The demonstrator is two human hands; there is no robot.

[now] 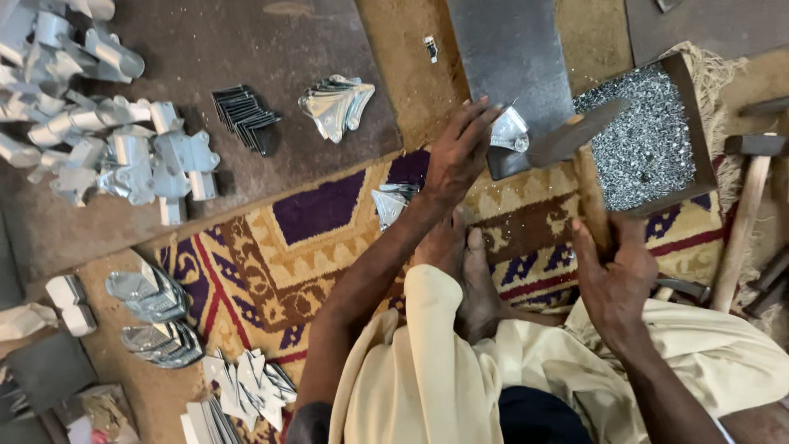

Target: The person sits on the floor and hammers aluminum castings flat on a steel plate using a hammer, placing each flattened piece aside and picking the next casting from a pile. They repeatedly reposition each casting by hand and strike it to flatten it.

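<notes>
Patterned rug (271, 247) covers the floor. At 12 o'clock, the left hand (457, 152) presses flat, fingers spread, on a shiny metal piece (510, 131) on a steel block (509, 57). At 3 o'clock, the right hand (615, 284) is wrapped tight around a hammer (579, 140).

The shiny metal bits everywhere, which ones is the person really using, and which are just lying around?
In use:
left hand pressing a shiny folded metal corner piece on the grey steel block
right hand gripping a wooden-handled hammer

Lying about:
brown tray of small silver rivets
stack of dark metal strips
spare wooden-handled hammer
</notes>
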